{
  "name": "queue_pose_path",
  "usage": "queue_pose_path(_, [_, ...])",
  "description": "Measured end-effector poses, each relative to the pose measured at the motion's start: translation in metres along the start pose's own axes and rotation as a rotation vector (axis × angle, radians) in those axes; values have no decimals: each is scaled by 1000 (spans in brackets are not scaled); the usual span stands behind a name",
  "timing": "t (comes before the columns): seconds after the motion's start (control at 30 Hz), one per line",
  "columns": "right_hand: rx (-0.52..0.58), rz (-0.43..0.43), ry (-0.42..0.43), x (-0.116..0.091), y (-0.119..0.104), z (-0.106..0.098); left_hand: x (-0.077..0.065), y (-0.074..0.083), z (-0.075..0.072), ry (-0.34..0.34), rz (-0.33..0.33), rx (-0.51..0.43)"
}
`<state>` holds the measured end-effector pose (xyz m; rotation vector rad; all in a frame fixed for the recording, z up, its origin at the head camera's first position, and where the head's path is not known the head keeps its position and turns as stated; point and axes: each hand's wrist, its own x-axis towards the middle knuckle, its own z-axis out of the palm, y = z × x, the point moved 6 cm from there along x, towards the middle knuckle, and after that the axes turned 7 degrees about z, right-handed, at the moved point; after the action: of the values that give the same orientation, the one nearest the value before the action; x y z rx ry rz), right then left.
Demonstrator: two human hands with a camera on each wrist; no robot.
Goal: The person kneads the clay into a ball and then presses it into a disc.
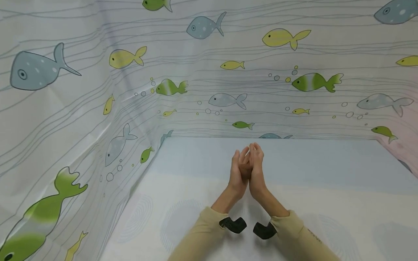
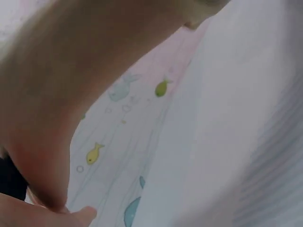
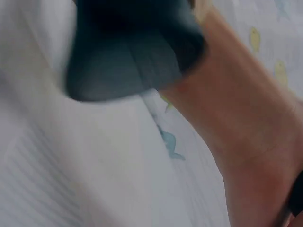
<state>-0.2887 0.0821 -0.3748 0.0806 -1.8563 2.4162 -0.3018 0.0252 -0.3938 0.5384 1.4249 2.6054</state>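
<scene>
A: Head view: how many hands?
B: Two: your left hand (image 1: 239,174) and right hand (image 1: 257,173) meet over the bench (image 1: 326,163), fingers fairly straight.
A: Left wrist?
B: One dark thing (image 2: 10,180) at your hands, mostly hidden.
A: Right wrist?
B: One dark patch (image 3: 297,193), unclear.

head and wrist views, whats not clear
Head view: whether anything lies between left grip and right grip, hidden by both.
Head view: marking on right sleeve, too small.
Left wrist view: dark patch, cut off by left edge.
Right wrist view: dark device, blurred, cut off by top edge.

Curtained nook: fish-print sheeting (image 1: 254,52), pale tabletop (image 1: 326,163)
</scene>
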Motion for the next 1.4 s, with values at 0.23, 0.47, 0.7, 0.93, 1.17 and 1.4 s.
queue_pose_path(0.23, [127,63,67,14,8,-12,-8,2,11,6,77,202])
queue_pose_path(0.47, [207,82,71,26,2,-21,-15,6,21,-48,133,272])
queue_pose_path(0.7, [293,118,58,40,-9,-30,-24,7,33,-82,168,274])
queue_pose_path(0.93, [339,54,22,40,-18,-30,-27,11,39,-88,149,319])
queue_pose_path(1.17, [132,-85,10,14,-5,-14,-11,14,24,7,104,259])
queue_pose_path(1.4, [83,-49,-136,0,3,4,-4,14,7,109,83,218])
